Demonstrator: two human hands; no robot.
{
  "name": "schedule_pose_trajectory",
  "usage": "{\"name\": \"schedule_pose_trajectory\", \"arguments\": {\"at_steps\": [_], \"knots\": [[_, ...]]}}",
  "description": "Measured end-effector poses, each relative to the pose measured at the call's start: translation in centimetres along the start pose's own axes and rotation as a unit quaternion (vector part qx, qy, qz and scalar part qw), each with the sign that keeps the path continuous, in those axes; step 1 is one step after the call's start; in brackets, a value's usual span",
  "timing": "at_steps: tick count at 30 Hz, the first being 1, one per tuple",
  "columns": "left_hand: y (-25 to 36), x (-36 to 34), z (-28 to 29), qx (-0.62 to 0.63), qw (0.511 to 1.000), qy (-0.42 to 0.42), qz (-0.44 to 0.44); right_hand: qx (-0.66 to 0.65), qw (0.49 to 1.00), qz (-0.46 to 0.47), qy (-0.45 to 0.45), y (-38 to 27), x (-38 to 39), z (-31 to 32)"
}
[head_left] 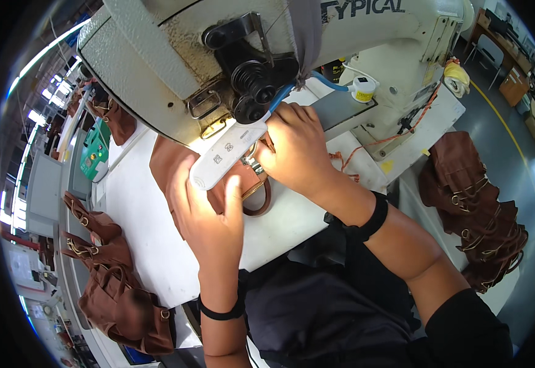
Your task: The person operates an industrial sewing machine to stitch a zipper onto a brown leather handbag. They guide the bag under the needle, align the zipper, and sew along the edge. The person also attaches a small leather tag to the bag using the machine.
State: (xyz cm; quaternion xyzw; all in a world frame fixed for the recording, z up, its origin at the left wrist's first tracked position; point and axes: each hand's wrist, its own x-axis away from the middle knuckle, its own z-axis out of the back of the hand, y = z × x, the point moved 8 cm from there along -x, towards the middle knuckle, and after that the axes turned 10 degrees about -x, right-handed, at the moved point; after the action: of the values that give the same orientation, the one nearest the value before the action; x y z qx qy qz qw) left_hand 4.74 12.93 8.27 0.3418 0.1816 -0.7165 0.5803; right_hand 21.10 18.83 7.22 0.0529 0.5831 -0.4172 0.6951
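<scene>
A brown leather bag [164, 161] lies under the head of a sewing machine [138, 67], with its zipper [255, 190] and rounded handle [266, 202] toward me. My left hand [211, 224] rests on the bag, thumb apart and fingers stretched forward, their tips partly behind a white lamp bar [227, 153]. Close to the needle area, my right hand [298, 150] has its fingers curled on the bag's edge by a brown strap piece. The lamp bar and the hand itself hide the needle and the exact grip.
Several brown bags [117, 294] stack at the left, and more hang in a pile [470, 214] at the right. A white tabletop [151, 245] surrounds the machine. A blue cable [329, 83] and an orange cord [396, 140] run beside it. A green device [94, 150] stands at far left.
</scene>
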Motion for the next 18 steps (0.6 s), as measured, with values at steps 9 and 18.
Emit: {"name": "schedule_pose_trajectory", "arguments": {"at_steps": [9,18], "knots": [[1.5,2.0,-1.7,0.078,0.987,0.01,-0.139,-0.001,1.0,0.002,0.0,-0.2,0.2,0.0],[2.7,1.5,-0.1,0.026,0.977,0.026,-0.209,0.01,1.0,0.002,0.0,0.4,0.1,0.4]]}}
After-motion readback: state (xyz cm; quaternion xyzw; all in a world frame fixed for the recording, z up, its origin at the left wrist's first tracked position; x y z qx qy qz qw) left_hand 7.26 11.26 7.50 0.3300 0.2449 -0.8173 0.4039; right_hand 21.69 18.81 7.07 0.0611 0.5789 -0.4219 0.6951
